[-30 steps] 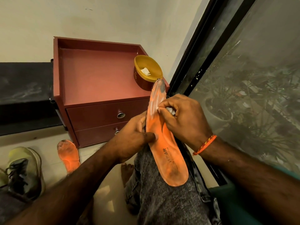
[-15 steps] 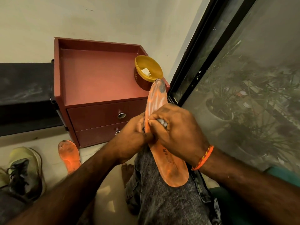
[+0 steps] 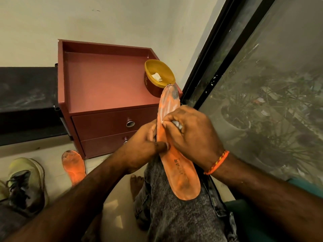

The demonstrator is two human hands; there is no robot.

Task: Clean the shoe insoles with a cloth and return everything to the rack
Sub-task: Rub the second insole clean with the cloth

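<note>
orange insole (image 3: 178, 172) on knee | left hand (image 3: 139, 145) pinches mid-edge | right hand (image 3: 190, 135) fingers curled round white cloth (image 3: 176, 123) | light, floppy (judged): support midsection while wiping

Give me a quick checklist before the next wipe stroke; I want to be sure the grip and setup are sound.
1. Insole steadied: ok, left hand grips its edge, thumb pressed on top, heel resting on the knee.
2. Cloth in hand: ok, right hand pinches a small white cloth against the insole.
3. Toe end cleaned: not ok, a dark smudge remains near the tip.
4. Bowl safe from the insole tip: cannot tell, the tip overlaps its rim in this view.
5. Second insole handled: not ok, it lies on the floor beside the shoe, still dirty.
</note>
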